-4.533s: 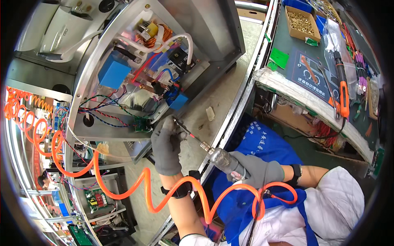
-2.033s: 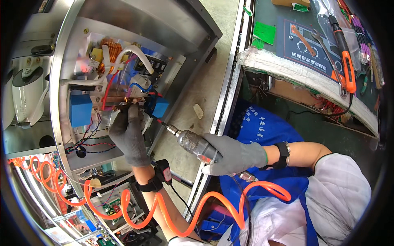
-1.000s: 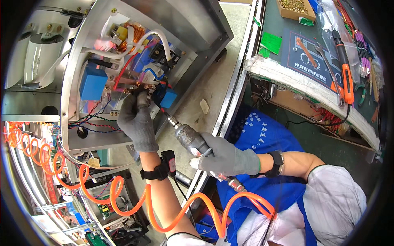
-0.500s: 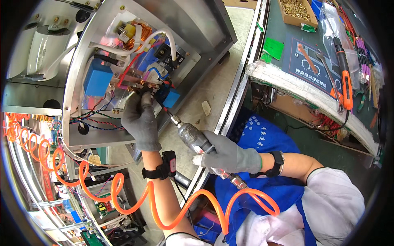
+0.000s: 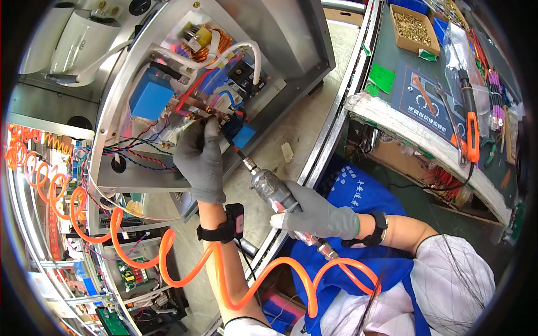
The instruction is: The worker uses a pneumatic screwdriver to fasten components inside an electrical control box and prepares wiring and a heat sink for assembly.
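My right hand (image 5: 319, 213), in a grey glove, is wrapped round a pneumatic screwdriver (image 5: 273, 189) with a metal body. Its long bit points up and left into an open metal cabinet (image 5: 291, 67). My left hand (image 5: 203, 165), also gloved in grey, has its thumb and fingers closed at copper-coloured terminals (image 5: 197, 106) inside the cabinet; what they pinch is hidden. The bit's tip reaches in close beside those fingers, near a small blue block (image 5: 244, 136). A larger blue block (image 5: 151, 99) and a copper coil (image 5: 216, 45) sit in the cabinet around my left hand.
A coiled orange air hose (image 5: 235, 299) loops across my left forearm to the screwdriver. Twisted wires (image 5: 140, 159) hang at the cabinet's near edge. On the bench at right are a box of brass fasteners (image 5: 413, 29), a wrench (image 5: 448, 109) and an orange-handled tool (image 5: 472, 134).
The whole view has shifted a little, so the cabinet appears farther right. My left fingertips stay by the copper terminals, and my right hand keeps the screwdriver pointed there.
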The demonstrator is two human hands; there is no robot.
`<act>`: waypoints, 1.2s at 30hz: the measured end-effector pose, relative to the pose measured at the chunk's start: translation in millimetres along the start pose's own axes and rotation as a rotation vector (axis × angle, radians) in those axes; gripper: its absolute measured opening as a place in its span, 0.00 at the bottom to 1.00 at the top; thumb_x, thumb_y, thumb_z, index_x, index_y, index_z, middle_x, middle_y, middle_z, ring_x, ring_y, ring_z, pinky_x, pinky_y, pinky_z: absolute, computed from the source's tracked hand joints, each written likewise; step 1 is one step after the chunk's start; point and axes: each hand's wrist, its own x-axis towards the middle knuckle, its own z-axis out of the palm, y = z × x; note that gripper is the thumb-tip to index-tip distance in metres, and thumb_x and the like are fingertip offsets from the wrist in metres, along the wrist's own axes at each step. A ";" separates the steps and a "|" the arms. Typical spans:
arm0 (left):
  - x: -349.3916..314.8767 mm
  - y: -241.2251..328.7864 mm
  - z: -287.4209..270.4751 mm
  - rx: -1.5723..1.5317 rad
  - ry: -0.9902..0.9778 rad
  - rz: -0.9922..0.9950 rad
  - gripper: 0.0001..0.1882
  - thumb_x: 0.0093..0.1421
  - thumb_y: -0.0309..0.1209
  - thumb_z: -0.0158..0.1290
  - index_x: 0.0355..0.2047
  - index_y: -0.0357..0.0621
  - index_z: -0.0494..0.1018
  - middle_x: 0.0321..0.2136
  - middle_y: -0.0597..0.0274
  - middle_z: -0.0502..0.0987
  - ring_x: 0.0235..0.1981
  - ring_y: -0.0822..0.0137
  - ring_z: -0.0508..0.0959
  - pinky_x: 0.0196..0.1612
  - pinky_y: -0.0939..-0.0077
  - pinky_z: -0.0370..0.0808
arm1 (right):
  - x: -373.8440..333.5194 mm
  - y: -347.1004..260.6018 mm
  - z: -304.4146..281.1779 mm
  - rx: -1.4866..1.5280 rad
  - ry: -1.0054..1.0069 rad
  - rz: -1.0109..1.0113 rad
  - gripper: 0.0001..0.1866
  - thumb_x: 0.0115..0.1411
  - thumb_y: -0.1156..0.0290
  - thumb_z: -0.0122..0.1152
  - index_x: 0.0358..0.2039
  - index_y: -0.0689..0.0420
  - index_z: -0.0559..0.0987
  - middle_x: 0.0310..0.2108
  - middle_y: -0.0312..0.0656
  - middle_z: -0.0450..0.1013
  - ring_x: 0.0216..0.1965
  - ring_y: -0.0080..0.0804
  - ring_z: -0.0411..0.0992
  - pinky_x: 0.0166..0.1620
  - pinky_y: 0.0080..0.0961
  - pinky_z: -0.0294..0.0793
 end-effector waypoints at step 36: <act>-18.3 -8.6 -17.0 0.156 0.063 0.083 0.18 0.63 0.31 0.60 0.49 0.30 0.77 0.41 0.56 0.82 0.41 0.73 0.79 0.47 0.77 0.76 | -16.5 21.3 20.2 -0.103 0.085 -0.132 0.22 0.56 0.62 0.70 0.42 0.55 0.67 0.23 0.33 0.67 0.16 0.20 0.66 0.19 0.22 0.66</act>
